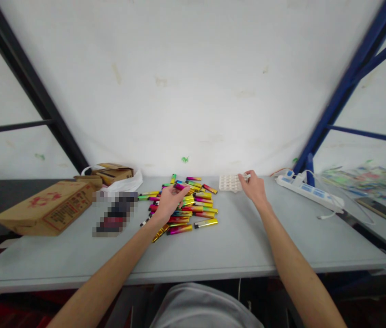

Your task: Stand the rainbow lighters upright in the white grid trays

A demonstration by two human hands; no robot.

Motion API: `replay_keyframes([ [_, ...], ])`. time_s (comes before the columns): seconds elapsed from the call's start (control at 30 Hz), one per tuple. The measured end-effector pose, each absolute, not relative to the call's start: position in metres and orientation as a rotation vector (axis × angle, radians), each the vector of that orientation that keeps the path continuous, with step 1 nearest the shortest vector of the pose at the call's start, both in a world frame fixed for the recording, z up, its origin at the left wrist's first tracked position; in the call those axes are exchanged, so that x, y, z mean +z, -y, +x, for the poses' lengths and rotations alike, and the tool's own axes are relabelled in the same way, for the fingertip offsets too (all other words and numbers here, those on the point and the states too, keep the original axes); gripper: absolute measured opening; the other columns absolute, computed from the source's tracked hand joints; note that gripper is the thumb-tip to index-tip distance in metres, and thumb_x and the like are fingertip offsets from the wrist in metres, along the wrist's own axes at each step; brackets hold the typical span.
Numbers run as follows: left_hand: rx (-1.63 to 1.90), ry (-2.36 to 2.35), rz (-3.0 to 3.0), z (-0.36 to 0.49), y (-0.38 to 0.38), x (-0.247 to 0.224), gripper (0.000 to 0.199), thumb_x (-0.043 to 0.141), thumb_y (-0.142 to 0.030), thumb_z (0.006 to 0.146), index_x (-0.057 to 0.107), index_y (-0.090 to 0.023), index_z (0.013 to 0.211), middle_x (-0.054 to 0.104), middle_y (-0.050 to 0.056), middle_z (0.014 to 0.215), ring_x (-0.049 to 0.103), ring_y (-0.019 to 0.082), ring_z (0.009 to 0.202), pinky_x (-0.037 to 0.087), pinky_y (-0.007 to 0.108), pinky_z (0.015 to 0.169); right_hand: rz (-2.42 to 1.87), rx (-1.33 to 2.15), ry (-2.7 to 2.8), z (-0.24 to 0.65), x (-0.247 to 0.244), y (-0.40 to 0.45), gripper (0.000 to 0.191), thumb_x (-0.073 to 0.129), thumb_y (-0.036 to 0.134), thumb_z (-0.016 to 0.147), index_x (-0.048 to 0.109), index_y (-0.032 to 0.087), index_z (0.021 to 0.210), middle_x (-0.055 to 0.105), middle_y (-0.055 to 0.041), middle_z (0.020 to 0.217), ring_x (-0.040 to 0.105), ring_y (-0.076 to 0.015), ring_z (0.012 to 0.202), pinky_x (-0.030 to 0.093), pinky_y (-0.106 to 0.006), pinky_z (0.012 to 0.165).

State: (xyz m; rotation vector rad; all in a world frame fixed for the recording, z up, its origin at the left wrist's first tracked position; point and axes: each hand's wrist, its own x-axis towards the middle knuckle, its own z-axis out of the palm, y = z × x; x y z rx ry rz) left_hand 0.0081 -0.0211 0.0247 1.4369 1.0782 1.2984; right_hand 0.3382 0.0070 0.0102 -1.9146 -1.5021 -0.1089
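A heap of shiny lighters [206, 214] in yellow, pink, red and green metallic colours lies in the middle of the table. Over the heap, my left hand [170, 201] is closed, thumb and fingers pinching a purple lighter [181, 185]. To the right of the heap a white tray [229, 183] with a grid of small cells rests near the wall. My right hand [253, 186] grips its right edge between thumb and fingers. The tray's far right corner is partly covered by my fingers.
A cardboard box [53, 205] lies at the left, with an opened carton [113, 174] and a white plastic bag [124, 183] behind it. Next to them is a pixelated patch. A white power strip [311, 192] with cables is at the right, beside a blue metal post [329, 114].
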Motion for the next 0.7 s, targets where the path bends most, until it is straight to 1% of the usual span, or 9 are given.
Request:
replay_keyframes([
  [0.1, 1.296, -1.046, 1.466, 0.009, 0.021, 0.023, 0.047, 0.077, -0.059, 0.077, 0.064, -0.014, 0.074, 0.049, -0.005, 0.053, 0.046, 0.009, 0.045, 0.039, 0.023, 0.044, -1.842, -0.162, 1.440, 0.333, 0.003, -0.011, 0.042, 0.047, 0.050, 0.102, 0.056, 0.015, 0.123, 0.072, -0.0095, 0.078, 0.067, -0.0271, 0.074, 0.044, -0.031, 0.069],
  [0.2, 1.288, -1.060, 1.489, 0.011, 0.021, 0.023, 0.047, 0.073, -0.060, 0.081, 0.062, -0.016, 0.074, 0.050, -0.005, 0.053, 0.050, 0.010, 0.045, 0.039, 0.023, 0.046, -1.782, -0.140, 1.420, 0.322, -0.004, -0.016, 0.043, 0.046, 0.051, 0.102, 0.052, 0.015, 0.125, 0.070, -0.0084, 0.076, 0.066, -0.0261, 0.070, 0.042, -0.029, 0.065],
  [0.3, 1.243, -1.062, 1.506, 0.013, 0.022, 0.022, 0.046, 0.073, -0.061, 0.081, 0.062, -0.016, 0.075, 0.049, -0.005, 0.053, 0.047, 0.010, 0.044, 0.035, 0.023, 0.044, -1.741, -0.086, 1.462, 0.309, -0.010, -0.020, 0.041, 0.049, 0.050, 0.101, 0.050, 0.015, 0.124, 0.067, -0.0045, 0.071, 0.064, -0.0240, 0.064, 0.041, -0.027, 0.060],
  [0.4, 1.194, -1.047, 1.542, 0.015, 0.023, 0.020, 0.046, 0.074, -0.060, 0.080, 0.061, -0.017, 0.072, 0.049, -0.005, 0.052, 0.045, 0.010, 0.044, 0.034, 0.024, 0.044, -1.671, -0.004, 1.587, 0.298, -0.012, -0.022, 0.039, 0.053, 0.048, 0.100, 0.052, 0.017, 0.123, 0.065, -0.0009, 0.067, 0.064, -0.0224, 0.060, 0.043, -0.027, 0.060],
  [0.5, 1.170, -1.061, 1.590, 0.016, 0.024, 0.017, 0.050, 0.072, -0.062, 0.081, 0.055, -0.018, 0.064, 0.050, -0.004, 0.050, 0.046, 0.010, 0.043, 0.035, 0.024, 0.046, -1.614, 0.094, 1.723, 0.293, -0.010, -0.019, 0.037, 0.054, 0.044, 0.101, 0.058, 0.017, 0.126, 0.065, 0.0014, 0.060, 0.067, -0.0214, 0.059, 0.049, -0.028, 0.066],
  [0.6, 1.138, -1.070, 1.643, 0.016, 0.025, 0.016, 0.052, 0.069, -0.063, 0.084, 0.055, -0.018, 0.063, 0.049, -0.004, 0.048, 0.046, 0.010, 0.043, 0.036, 0.024, 0.047, -1.608, 0.180, 1.799, 0.293, -0.007, -0.014, 0.036, 0.054, 0.041, 0.102, 0.065, 0.017, 0.127, 0.070, -0.0009, 0.063, 0.071, -0.0210, 0.062, 0.053, -0.030, 0.075],
  [0.7, 1.146, -1.088, 1.659, 0.016, 0.025, 0.016, 0.053, 0.068, -0.062, 0.085, 0.053, -0.019, 0.059, 0.049, -0.003, 0.046, 0.046, 0.011, 0.043, 0.036, 0.024, 0.048, -1.613, 0.327, 1.806, 0.296, -0.004, -0.008, 0.040, 0.054, 0.042, 0.102, 0.066, 0.017, 0.130, 0.075, -0.0034, 0.070, 0.072, -0.0208, 0.059, 0.055, -0.031, 0.072],
])
